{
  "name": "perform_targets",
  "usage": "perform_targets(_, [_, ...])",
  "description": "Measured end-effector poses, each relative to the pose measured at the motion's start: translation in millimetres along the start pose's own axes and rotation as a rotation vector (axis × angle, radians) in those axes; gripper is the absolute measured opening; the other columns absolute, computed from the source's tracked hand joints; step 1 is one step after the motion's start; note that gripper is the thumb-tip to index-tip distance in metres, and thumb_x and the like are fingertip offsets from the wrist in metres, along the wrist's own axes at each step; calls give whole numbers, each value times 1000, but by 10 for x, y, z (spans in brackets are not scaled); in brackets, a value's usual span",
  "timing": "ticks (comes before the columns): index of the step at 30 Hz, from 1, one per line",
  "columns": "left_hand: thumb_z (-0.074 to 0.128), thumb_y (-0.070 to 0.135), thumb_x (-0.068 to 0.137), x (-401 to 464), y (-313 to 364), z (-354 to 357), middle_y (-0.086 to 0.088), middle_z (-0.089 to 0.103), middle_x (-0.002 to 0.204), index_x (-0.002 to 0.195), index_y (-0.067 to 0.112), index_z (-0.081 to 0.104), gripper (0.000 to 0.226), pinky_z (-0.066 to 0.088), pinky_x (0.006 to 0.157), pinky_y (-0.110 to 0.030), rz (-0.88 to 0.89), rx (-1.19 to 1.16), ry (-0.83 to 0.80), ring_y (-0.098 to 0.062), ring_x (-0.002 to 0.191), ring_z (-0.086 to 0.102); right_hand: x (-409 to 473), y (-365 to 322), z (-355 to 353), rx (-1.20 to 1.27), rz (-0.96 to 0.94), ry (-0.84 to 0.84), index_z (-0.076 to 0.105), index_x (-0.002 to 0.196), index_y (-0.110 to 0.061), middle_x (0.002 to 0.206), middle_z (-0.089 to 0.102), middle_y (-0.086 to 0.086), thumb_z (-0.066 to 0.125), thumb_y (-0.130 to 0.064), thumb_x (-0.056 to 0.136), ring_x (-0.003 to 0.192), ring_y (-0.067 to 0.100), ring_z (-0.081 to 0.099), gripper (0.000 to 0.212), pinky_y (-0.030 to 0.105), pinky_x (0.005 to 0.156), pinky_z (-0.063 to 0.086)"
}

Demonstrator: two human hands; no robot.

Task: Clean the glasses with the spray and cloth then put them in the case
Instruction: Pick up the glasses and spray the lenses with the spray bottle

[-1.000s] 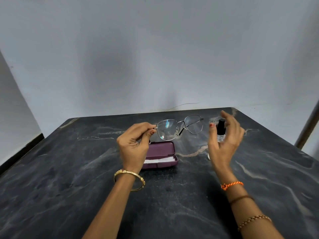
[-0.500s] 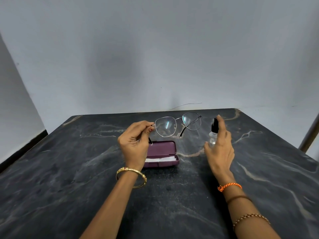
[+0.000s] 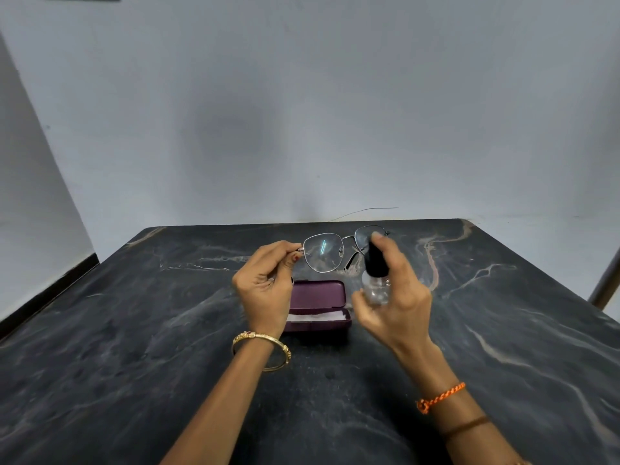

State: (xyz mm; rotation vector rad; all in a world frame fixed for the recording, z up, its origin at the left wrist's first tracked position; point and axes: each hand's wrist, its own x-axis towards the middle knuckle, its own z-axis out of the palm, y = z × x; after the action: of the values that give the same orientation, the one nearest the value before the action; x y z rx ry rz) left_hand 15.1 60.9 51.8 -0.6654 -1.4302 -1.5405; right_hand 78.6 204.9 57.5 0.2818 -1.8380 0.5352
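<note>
Two hands over a dark marble-look table (image 3: 134, 380) with pale and rusty veins, pushed against a plain grey-blue wall (image 3: 302, 112); a second wall meeting it at far left, above a dark skirting strip.

Cut off at top left: a grey strip, nature unclear. Cut off at right edge: a slanted metal pole (image 3: 605, 283). Thin wire (image 3: 365, 211) trailing just behind the far table edge.

Left hand (image 3: 265, 286), gold bangle (image 3: 261, 350) on the wrist, pinching the left temple hinge of the glasses (image 3: 323, 253) between thumb and curled fingers, frame lifted above the table, lenses facing the camera. Right lens partly hidden behind the spray bottle (image 3: 377, 276) and a fingertip.

Right hand (image 3: 396, 307), orange thread and brown bands on the wrist, wrapped around the small clear bottle, forefinger on top of its black cap; motion blur over the fingers, nozzle not discernible.

Between the hands, lying on the table beyond the left wrist: purple case (image 3: 318, 297), open, with a white cloth (image 3: 318, 317) folded inside; left end of the case hidden by the left hand.
</note>
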Motion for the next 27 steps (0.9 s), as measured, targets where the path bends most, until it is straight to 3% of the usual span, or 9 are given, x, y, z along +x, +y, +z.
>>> perform_targets(2, [64,-7,74,-4,2,1,8,63,82,93,8,64,25,51,69,-12,1,2,-5,3,75,62,-16,-51,14,6,-14,-40,42,119,-12,87,71,12,60,-3,52,63,23,67,70,26,50,54])
perform_targets(10, [65,-7,73,-15,15,6,5,64,82,93,10,64,26,52,70,-14,3,15,-14,3,75,62,-26,-69,34,13,5,-92,44,116,-12,78,68,10,60,0,47,57,22,62,72,26,47,49])
perform_targets(13, [65,-3,74,-18,14,3,10,63,81,93,11,64,23,53,70,-15,8,16,-14,2,76,62,-42,-47,60,54,45,-68,43,117,-12,85,69,10,59,-3,50,66,12,58,70,17,55,48])
perform_targets(18, [65,-1,74,-18,-1,4,10,64,82,93,11,65,22,53,71,-16,4,13,-7,2,76,62,-64,1,75,59,47,6,43,120,-10,99,67,7,61,-4,51,73,14,57,72,19,61,48])
perform_targets(21, [66,-4,74,-11,-25,-2,8,64,82,94,10,65,24,53,71,-16,-4,1,9,2,76,62,-37,53,34,40,107,34,41,121,-11,92,67,9,53,-14,59,64,5,50,64,16,52,45])
perform_targets(24, [66,-5,74,0,-46,-16,8,63,83,94,9,64,24,52,70,-13,1,10,31,4,76,62,-24,124,-6,11,177,48,41,122,-12,100,69,14,51,-16,58,69,9,52,65,13,52,41])
perform_targets(27, [66,-4,74,5,-58,-18,8,63,82,95,8,64,24,52,70,-13,-9,1,47,4,76,62,-33,205,-24,28,250,30,40,122,-18,95,70,14,59,-9,54,51,7,45,71,11,48,37])
